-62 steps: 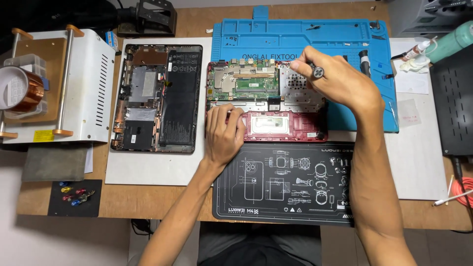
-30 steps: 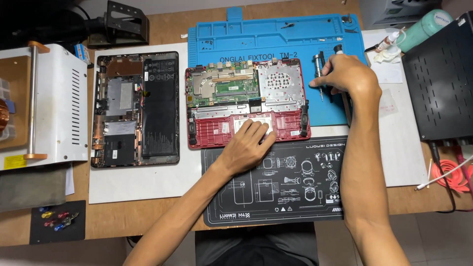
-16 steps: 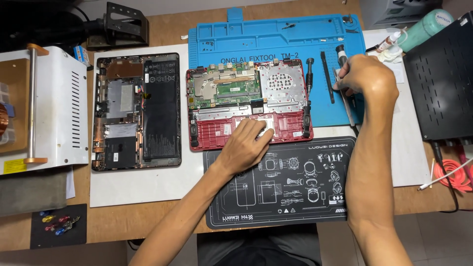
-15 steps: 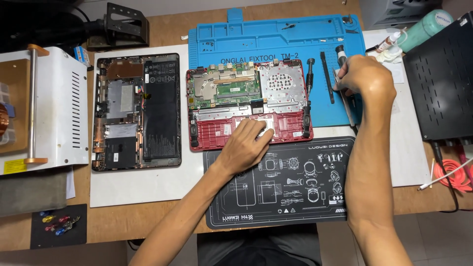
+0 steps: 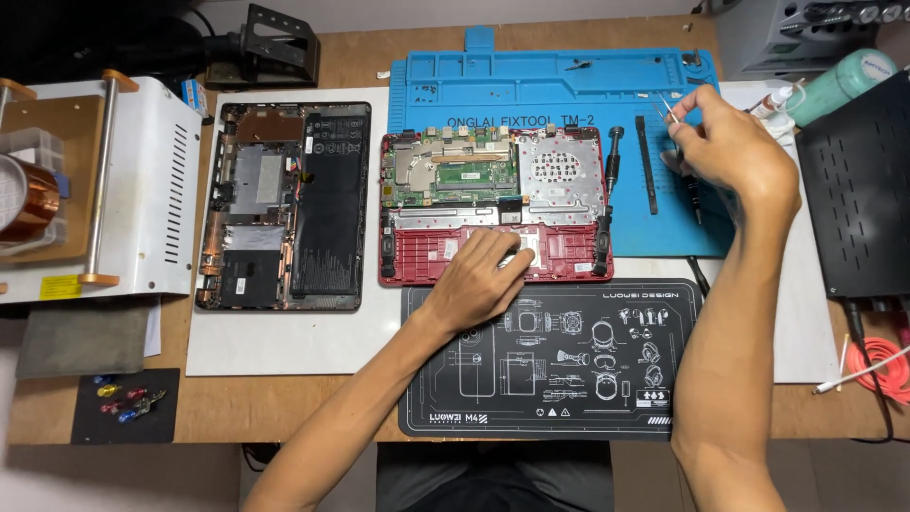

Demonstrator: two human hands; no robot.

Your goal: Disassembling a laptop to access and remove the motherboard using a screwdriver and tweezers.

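From the head camera we look straight down on a wooden workbench [image 5: 284, 408] where our left hand [image 5: 483, 277] lies flat, fingers spread and holding nothing, on the lower red frame of an opened red laptop chassis [image 5: 569, 248], whose green circuit board [image 5: 455, 173] and perforated metal plate [image 5: 559, 175] lie bare in its upper half. The chassis straddles the front edge of a blue silicone repair mat [image 5: 540, 81] and a white sheet [image 5: 284, 341], and its near edge just meets a black mat with white line drawings [image 5: 569, 379]. Our right hand [image 5: 730, 147] is raised over the right part of the blue mat, thumb and fingers pinched shut on thin metal tweezers [image 5: 668, 109] whose tips point up and to the left. Beneath and beside that hand, on the blue mat, lie a black screwdriver [image 5: 612, 156], a flat black pry tool [image 5: 646, 161] and another slim dark tool [image 5: 695, 194], partly hidden by the hand. To the left of the red chassis, on the white sheet, sits the black bottom half of a laptop [image 5: 284, 204] with its battery exposed. Further left stands a white machine [image 5: 142, 190], and at the right edge a black vented box [image 5: 853, 190] with a green bottle [image 5: 834, 85] behind it.
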